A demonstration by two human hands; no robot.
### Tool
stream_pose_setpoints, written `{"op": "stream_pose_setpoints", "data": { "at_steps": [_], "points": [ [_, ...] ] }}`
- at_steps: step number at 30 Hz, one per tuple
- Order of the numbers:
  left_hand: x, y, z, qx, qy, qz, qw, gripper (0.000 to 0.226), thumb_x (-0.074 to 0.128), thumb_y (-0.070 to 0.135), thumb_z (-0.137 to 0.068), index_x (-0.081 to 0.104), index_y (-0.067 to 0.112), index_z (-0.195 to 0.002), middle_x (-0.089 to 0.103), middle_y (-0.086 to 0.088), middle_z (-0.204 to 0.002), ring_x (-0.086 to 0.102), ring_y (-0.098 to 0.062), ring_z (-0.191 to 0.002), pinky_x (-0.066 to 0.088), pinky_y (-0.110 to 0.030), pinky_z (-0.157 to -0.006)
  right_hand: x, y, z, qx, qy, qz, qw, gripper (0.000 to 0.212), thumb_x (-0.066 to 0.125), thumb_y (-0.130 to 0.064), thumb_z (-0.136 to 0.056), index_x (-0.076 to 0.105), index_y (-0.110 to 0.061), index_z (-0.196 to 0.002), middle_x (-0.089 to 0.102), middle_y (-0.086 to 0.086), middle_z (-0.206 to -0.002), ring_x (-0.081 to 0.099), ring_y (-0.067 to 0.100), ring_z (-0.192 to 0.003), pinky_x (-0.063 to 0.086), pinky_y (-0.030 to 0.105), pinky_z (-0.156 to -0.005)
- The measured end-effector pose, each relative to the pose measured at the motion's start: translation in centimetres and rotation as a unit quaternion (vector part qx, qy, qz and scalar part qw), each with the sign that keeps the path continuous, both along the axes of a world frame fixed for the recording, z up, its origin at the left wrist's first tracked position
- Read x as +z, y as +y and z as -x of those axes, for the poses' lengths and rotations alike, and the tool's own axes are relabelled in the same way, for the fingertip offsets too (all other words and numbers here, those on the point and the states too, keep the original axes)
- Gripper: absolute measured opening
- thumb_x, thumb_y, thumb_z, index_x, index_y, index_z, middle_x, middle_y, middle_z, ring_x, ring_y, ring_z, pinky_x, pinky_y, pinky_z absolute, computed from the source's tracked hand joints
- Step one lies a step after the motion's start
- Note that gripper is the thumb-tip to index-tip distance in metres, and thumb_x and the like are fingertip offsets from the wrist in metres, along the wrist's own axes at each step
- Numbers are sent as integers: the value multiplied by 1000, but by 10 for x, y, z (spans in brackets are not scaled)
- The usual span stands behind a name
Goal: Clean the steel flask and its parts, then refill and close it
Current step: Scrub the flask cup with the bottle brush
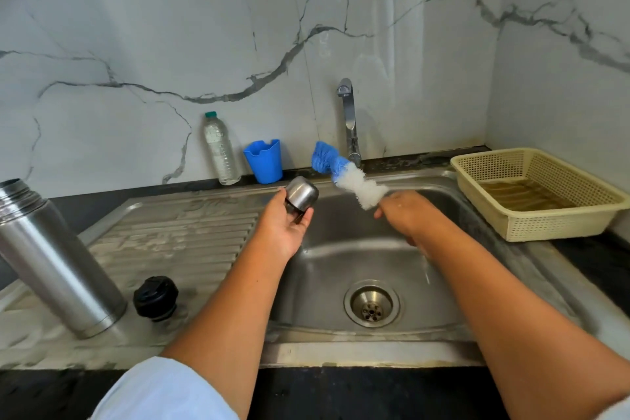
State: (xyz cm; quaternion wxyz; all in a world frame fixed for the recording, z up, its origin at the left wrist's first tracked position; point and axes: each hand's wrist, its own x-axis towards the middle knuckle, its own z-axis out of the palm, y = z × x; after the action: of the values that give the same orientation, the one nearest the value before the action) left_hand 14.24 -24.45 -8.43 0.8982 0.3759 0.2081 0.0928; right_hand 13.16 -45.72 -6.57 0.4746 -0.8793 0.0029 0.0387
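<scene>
The steel flask [54,259] stands open-topped on the wet drainboard at the left. Its black stopper [155,297] sits just right of its base. My left hand [284,228] holds the flask's small steel cup lid [301,196] over the left edge of the sink basin [341,269]. My right hand [405,213] grips the handle of a bottle brush [344,174] with blue and white bristles. The brush points up and left, close to the cup but apart from it.
The tap [349,119] rises behind the basin, with the drain [372,304] below. A clear plastic water bottle [220,150] and a blue cup [264,160] stand against the marble wall. A cream plastic basket [538,194] sits on the counter at right.
</scene>
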Motion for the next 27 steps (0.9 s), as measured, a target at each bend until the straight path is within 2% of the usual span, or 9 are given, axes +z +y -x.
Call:
{"op": "stream_pose_setpoints", "data": {
  "at_steps": [2,4,7,9,11,15,21,27],
  "points": [
    [1,3,-3,-1,3,0,1000,34,58,31,-105,60,10,-132,69,-15,-123,63,-32,-122,56,-35,-76,2,2,6,-1,21,-45,999,19,52,-18,-100,69,-10,-97,56,6,-79,41,16,-61,32,30,-53],
    [2,5,-6,-5,0,14,1000,35,57,30,-105,60,10,-133,68,-17,-126,64,-32,-121,57,-35,-75,2,4,9,5,33,-68,997,20,49,-18,-102,68,-12,-98,52,5,-75,36,14,-57,26,26,-47],
    [3,10,-8,-2,-11,47,999,37,55,25,-106,57,5,-137,64,-19,-132,61,-31,-124,53,-42,-102,-1,4,10,29,32,-72,996,23,46,-22,-104,67,-13,-102,53,4,-74,33,11,-54,23,22,-42],
    [3,13,-8,-1,-8,51,999,38,54,24,-106,55,4,-139,61,-18,-138,56,-31,-132,43,-45,-115,-5,6,7,40,28,-73,996,25,46,-25,-104,68,-14,-103,53,3,-74,33,10,-53,23,22,-41],
    [3,14,-7,10,-5,50,999,40,54,23,-106,53,5,-141,60,-17,-141,55,-30,-135,38,-44,-119,-8,8,6,46,22,-70,996,24,46,-25,-104,68,-15,-103,52,3,-73,33,10,-54,23,23,-43],
    [5,18,-10,26,-26,68,997,40,53,20,-107,51,5,-144,59,-16,-142,54,-28,-136,37,-42,-119,-13,14,7,61,12,-78,995,23,47,-25,-104,68,-16,-102,50,2,-74,36,12,-57,26,24,-46],
    [9,29,-18,35,-42,80,995,37,55,16,-104,55,4,-139,65,-16,-134,61,-28,-125,45,-40,-109,-12,19,8,62,0,-120,991,22,49,-21,-102,68,-11,-97,54,3,-76,37,11,-57,26,26,-48],
    [13,35,-13,42,-50,77,995,41,54,20,-106,50,1,-143,59,-20,-140,54,-31,-135,40,-45,-118,-7,23,18,85,17,-151,985,21,43,-16,-100,61,-11,-92,48,0,-68,33,9,-53,22,25,-49]
  ]
}}
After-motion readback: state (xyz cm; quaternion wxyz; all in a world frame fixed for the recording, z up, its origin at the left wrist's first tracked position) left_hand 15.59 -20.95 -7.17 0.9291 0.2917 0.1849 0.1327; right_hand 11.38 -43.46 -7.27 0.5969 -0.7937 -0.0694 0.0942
